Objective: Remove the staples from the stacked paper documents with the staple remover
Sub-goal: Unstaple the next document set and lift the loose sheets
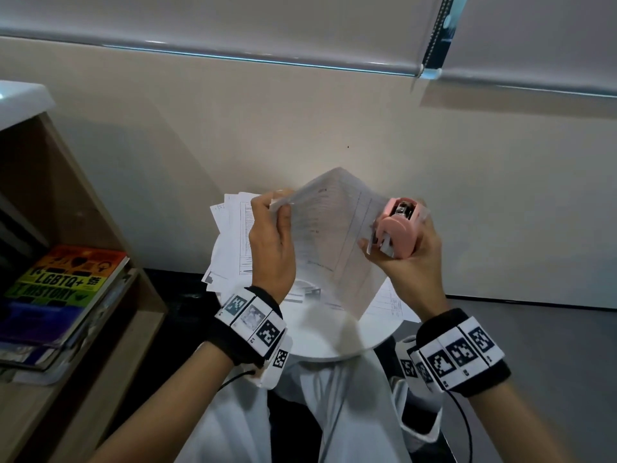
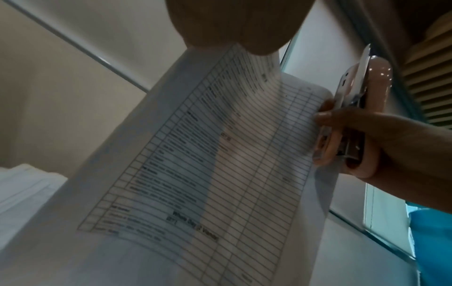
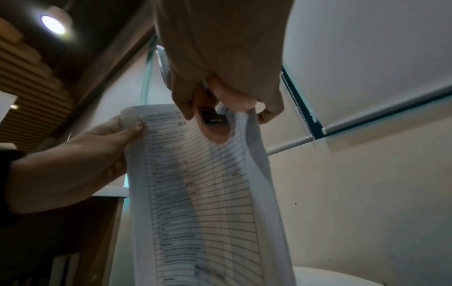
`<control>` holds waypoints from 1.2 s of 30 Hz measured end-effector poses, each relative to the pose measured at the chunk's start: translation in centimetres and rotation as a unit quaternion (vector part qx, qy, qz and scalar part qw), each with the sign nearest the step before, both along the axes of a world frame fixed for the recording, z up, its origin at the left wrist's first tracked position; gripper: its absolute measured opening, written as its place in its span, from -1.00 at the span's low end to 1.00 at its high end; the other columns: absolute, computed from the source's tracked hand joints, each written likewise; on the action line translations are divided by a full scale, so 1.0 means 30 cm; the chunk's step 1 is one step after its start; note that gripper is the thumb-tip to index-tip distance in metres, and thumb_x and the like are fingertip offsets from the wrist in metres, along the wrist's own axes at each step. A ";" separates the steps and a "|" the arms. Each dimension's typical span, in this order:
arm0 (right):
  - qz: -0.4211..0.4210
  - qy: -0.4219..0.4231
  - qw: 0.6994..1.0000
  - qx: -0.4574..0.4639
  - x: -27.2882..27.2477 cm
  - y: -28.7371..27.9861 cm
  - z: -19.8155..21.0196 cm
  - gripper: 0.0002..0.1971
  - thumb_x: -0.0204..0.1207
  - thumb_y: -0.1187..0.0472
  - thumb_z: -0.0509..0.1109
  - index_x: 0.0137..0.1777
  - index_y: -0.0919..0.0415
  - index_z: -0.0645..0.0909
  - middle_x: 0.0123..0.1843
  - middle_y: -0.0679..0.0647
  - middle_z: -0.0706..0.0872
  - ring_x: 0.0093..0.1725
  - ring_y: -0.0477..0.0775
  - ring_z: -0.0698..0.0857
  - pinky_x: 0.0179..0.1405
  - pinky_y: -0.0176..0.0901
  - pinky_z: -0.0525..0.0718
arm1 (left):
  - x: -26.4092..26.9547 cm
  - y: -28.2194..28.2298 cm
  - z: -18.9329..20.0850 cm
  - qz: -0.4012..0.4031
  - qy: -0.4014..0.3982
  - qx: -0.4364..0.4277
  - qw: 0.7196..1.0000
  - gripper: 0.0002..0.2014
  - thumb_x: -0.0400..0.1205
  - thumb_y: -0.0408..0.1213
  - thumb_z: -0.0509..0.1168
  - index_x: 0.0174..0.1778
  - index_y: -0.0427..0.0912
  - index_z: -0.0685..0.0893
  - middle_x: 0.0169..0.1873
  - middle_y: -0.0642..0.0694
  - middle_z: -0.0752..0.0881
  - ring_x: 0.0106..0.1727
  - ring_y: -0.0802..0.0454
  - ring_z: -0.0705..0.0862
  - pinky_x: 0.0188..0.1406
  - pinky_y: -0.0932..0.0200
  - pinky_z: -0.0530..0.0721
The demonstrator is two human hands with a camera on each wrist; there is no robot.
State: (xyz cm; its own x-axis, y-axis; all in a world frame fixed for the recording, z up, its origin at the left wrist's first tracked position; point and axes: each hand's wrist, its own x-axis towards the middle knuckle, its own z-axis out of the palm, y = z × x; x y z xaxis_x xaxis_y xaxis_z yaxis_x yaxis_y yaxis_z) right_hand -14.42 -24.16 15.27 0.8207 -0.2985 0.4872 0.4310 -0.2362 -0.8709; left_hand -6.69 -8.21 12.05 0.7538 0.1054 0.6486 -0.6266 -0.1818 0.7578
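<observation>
Here a stapled document (image 1: 329, 235) is held up in the air above a small round white bench (image 1: 334, 342), between the person's two hands. It is a few white sheets printed with a ruled table: a narrow column of boxes down one side, lines of blurred text and many empty rows. The sheets hang down from their top edge and bow slightly, and light shows through them in both wrist views. The left hand (image 1: 272, 248) pinches one top corner, thumb on the printed face and fingers behind. The right hand (image 1: 409, 262) is clenched around a pink staple remover (image 1: 397, 228), a rounded plastic body with metal parts showing in its open middle. The tool sits at the opposite top corner of the document, touching the paper's edge; whether its metal tip has hold of a staple cannot be told. Below the raised sheets, more printed papers (image 1: 230, 242) lie in a loose, fanned pile on the bench, some hanging past its far rim. To the left stands a wooden shelf (image 1: 83, 202) with a rainbow-coloured book (image 1: 63, 285) lying flat on top of other books.
</observation>
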 end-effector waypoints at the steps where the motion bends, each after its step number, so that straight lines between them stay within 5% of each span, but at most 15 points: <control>1: 0.004 0.002 1.000 -0.015 -0.005 0.006 -0.005 -0.33 0.28 0.47 0.62 -0.10 -0.48 0.60 0.16 0.33 0.58 -0.02 0.03 0.71 -0.12 -0.07 0.79 | -0.006 -0.001 -0.016 -0.003 0.016 -0.003 1.000 -0.92 0.75 -0.32 0.05 0.09 -0.04 0.35 -0.03 0.21 0.52 -0.06 0.48 0.56 -0.09 0.63 0.46; 6: 0.019 0.046 0.999 0.005 0.002 0.006 -0.092 -0.17 0.23 0.59 0.60 -0.04 -0.55 0.59 0.29 0.36 0.57 0.02 0.08 0.75 -0.09 -0.22 0.77 | -0.012 0.003 -0.097 -0.041 0.105 0.005 0.994 -0.95 0.74 -0.22 0.06 0.06 -0.04 0.29 -0.13 0.06 0.58 -0.15 0.29 0.61 -0.25 0.56 0.52; 11: -0.023 0.063 0.998 0.019 0.016 -0.016 -0.081 -0.25 0.23 0.53 0.63 -0.08 -0.53 0.64 0.26 0.36 0.61 0.15 0.26 0.73 0.12 0.16 0.76 | 0.009 0.002 -0.062 -0.036 0.091 0.013 0.995 -0.97 0.76 -0.24 0.02 0.04 -0.10 0.31 -0.17 0.18 0.50 -0.20 0.44 0.55 -0.26 0.57 0.50; 17: -0.034 0.082 0.996 -0.001 0.035 -0.046 -0.095 -0.38 0.22 0.42 0.68 -0.08 -0.42 0.66 0.24 0.34 0.61 0.13 0.30 0.71 -0.01 0.39 0.74 | 0.023 -0.013 -0.103 -0.052 0.103 0.004 0.993 -0.96 0.76 -0.24 0.01 0.04 -0.11 0.30 -0.13 0.19 0.49 -0.12 0.34 0.56 -0.18 0.46 0.53; 19: -0.053 0.074 0.996 0.020 0.038 -0.052 -0.093 -0.41 0.17 0.38 0.71 0.05 -0.23 0.62 0.24 0.35 0.58 0.12 0.19 0.72 0.02 0.28 0.77 | 0.027 -0.017 -0.115 -0.045 0.108 -0.002 0.993 -0.97 0.76 -0.23 0.01 0.02 -0.08 0.30 -0.14 0.17 0.50 -0.14 0.28 0.57 -0.19 0.45 0.52; 21: -0.092 0.047 0.992 0.069 0.046 -0.059 -0.052 -0.32 0.13 0.31 0.72 0.23 0.22 0.48 0.15 0.33 0.61 0.01 0.03 0.71 -0.02 -0.03 0.80 | 0.030 -0.016 -0.111 -0.044 0.106 -0.009 0.993 -0.94 0.76 -0.24 0.02 -0.02 0.00 0.29 -0.16 0.17 0.49 -0.17 0.28 0.55 -0.21 0.44 0.53; 24: -0.140 -0.040 0.979 0.140 0.068 -0.042 0.079 -0.34 0.20 0.23 0.70 0.19 0.57 0.51 -0.06 0.33 0.70 -0.16 0.10 0.72 -0.17 -0.21 0.75 | 0.030 -0.013 -0.109 -0.053 0.104 -0.005 0.993 -0.90 0.76 -0.21 0.01 -0.04 0.08 0.28 -0.15 0.17 0.47 -0.13 0.17 0.56 -0.16 0.25 0.59; 26: -0.132 -0.098 0.971 0.172 0.081 0.006 0.182 -0.52 0.31 0.20 0.64 0.05 0.54 0.56 -0.16 0.36 0.69 -0.24 0.24 0.70 -0.29 -0.13 0.74 | 0.031 -0.013 -0.114 -0.063 0.103 -0.002 0.993 -0.96 0.76 -0.22 0.01 0.00 -0.04 0.28 -0.14 0.17 0.45 -0.13 0.20 0.54 -0.14 0.26 0.58; 29: -0.078 -0.132 0.967 0.203 0.137 0.095 0.272 -0.76 0.43 0.33 0.54 0.00 0.36 0.57 -0.23 0.21 0.68 -0.33 0.18 0.65 -0.40 -0.17 0.69 | 0.025 -0.015 -0.109 -0.072 0.100 0.001 0.992 -0.94 0.76 -0.21 0.01 0.01 -0.10 0.28 -0.16 0.19 0.42 -0.16 0.27 0.50 -0.15 0.32 0.54; 32: -0.035 -0.099 0.966 0.237 0.204 0.201 0.272 -0.72 0.46 0.35 0.52 0.07 0.47 0.55 -0.26 0.11 0.68 -0.41 -0.01 0.63 -0.43 -0.17 0.68 | 0.018 -0.014 -0.101 -0.090 0.098 -0.002 0.991 -0.89 0.71 -0.05 -0.01 -0.03 0.01 0.29 -0.18 0.18 0.43 -0.18 0.33 0.52 -0.19 0.35 0.56; 36: -0.020 -0.078 0.969 0.235 0.263 0.289 0.197 -0.57 0.49 0.12 0.42 0.05 0.57 0.56 -0.33 0.09 0.68 -0.44 0.04 0.61 -0.51 -0.13 0.63 | 0.026 -0.006 -0.112 -0.103 0.097 -0.006 0.990 -0.81 0.65 0.19 -0.05 -0.07 0.19 0.28 -0.15 0.08 0.49 -0.12 0.02 0.61 -0.15 0.05 0.65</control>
State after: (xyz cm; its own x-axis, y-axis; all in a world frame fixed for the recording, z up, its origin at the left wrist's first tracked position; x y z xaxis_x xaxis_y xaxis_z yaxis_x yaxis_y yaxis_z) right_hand -6.52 -15.47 21.19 0.7307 -0.5483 0.4067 0.5650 0.1513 -0.8111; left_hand -5.91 -8.37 8.68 0.8705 -0.0563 0.4889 -0.4916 -0.0555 0.8690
